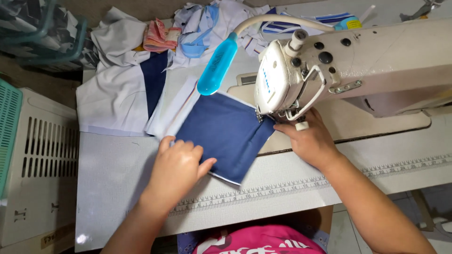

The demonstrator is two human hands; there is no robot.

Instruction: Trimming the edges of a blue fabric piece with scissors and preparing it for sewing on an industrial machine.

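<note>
A navy blue fabric piece (226, 129) with a white underside lies flat on the sewing table (113, 174), its right edge under the needle of a cream sewing machine (358, 61). My left hand (179, 167) rests palm down on the fabric's near left corner, fingers together and pressing it flat. My right hand (308, 138) sits just right of the presser foot, fingertips touching the fabric's right edge beneath the machine head.
A blue lamp on a flexible neck (217, 63) hangs over the fabric. White and navy cloth pieces (127, 89) are piled at the table's far left. A ruler strip (292, 186) runs along the near edge. A white slotted crate (37, 155) stands at left.
</note>
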